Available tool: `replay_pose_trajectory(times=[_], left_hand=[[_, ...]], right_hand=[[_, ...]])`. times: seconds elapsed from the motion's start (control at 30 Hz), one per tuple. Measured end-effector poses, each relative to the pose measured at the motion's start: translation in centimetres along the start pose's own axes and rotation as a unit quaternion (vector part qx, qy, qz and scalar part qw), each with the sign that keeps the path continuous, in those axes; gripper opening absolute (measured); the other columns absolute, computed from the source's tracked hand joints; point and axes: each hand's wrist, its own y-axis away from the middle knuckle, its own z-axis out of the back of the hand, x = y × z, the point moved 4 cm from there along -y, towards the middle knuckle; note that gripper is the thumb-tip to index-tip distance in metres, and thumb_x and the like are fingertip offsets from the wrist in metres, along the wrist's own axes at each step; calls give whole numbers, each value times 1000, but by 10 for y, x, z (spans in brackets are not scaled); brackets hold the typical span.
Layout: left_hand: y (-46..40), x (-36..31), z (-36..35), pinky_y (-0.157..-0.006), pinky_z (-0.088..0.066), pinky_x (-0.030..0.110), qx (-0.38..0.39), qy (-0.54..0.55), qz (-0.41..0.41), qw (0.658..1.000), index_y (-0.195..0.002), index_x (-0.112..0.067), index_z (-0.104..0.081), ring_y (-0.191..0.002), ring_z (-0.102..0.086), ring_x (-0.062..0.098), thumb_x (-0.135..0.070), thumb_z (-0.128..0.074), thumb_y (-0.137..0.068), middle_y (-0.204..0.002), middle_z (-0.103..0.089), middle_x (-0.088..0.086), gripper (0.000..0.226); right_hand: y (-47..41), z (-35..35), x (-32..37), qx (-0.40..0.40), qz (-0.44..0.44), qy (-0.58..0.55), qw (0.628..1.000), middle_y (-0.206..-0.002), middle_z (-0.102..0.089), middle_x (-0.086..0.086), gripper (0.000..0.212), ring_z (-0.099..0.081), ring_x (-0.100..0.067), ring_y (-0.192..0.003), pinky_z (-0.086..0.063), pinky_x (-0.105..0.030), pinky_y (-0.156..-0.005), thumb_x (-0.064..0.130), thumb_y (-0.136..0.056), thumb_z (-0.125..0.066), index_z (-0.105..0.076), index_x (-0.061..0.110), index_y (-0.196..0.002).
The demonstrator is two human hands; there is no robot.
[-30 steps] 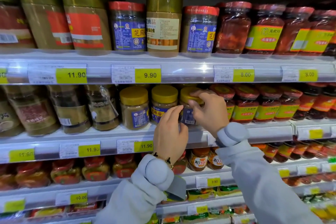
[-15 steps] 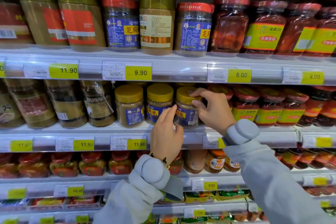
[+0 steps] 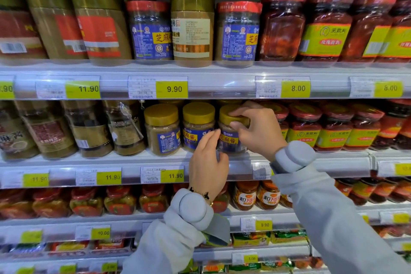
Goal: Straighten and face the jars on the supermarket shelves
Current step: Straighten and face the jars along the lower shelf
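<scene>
The sesame jar [image 3: 230, 133] at frame centre stands upright, label forward. The right hand [image 3: 258, 129] grips its yellow lid; the left hand [image 3: 208, 160], fingers straight, touches its label. Another yellow-lidded jar [image 3: 198, 127] stands just left.

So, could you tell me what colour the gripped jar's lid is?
Yellow lid, clearest in the head view.

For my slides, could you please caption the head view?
Right hand grips a yellow-lidded jar on the middle shelf; left hand touches its label.
</scene>
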Motion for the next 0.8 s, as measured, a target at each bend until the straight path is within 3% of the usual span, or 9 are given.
replay_pose_trajectory(times=[0.23, 0.47, 0.6, 0.7, 0.8], left_hand=[[1, 2, 0, -100, -42, 34, -8, 9, -3, 1000, -138, -15, -41, -125, -43, 13, -7, -50, -87, -141, -42, -2, 52], [2, 3, 1, -99, -43, 35, -14, 24, -2, 1000, -137, -16, -43, -123, -45, 12, -6, -49, -87, -140, -43, -2, 52], [2, 3, 1, -100, -39, 24, -14, 9, -3, 1000, -137, -19, -42, -122, -45, 10, -7, -49, -87, -140, -43, -5, 53], [3, 2, 0, -91, -29, 10, -13, -3, -2, 1000, -137, -20, -43, -121, -45, 7, -7, -50, -86, -140, -43, -7, 53], [3, 3, 0, -88, -27, 9, -13, -16, -4, 1000, -137, -21, -43, -120, -44, 6, -8, -50, -86, -140, -43, -8, 53]], right_hand=[[-1, -1, -4, 22, 4, -25, 999, -101, -67, -1, 17, -59, -18, -100, -36, -18, -85, 7, -81, -63, -69, 10, -97], [-1, 3, -5, 34, 8, -44, 998, -94, -58, 8, 17, -52, -8, -95, -32, -13, -82, 2, -83, -60, -68, 11, -95], [-1, 8, -9, 38, 2, -59, 998, -95, -58, 5, 19, -52, -9, -96, -30, -9, -83, -3, -82, -58, -68, 8, -93], [1, 9, -9, 37, 9, -46, 998, -98, -61, 2, 20, -57, -16, -97, -33, -12, -84, -3, -81, -58, -67, 8, -94], [4, 7, -6, 34, 21, -29, 999, -103, -65, -3, 19, -61, -24, -93, -37, -14, -79, 5, -81, -63, -68, 9, -99]])
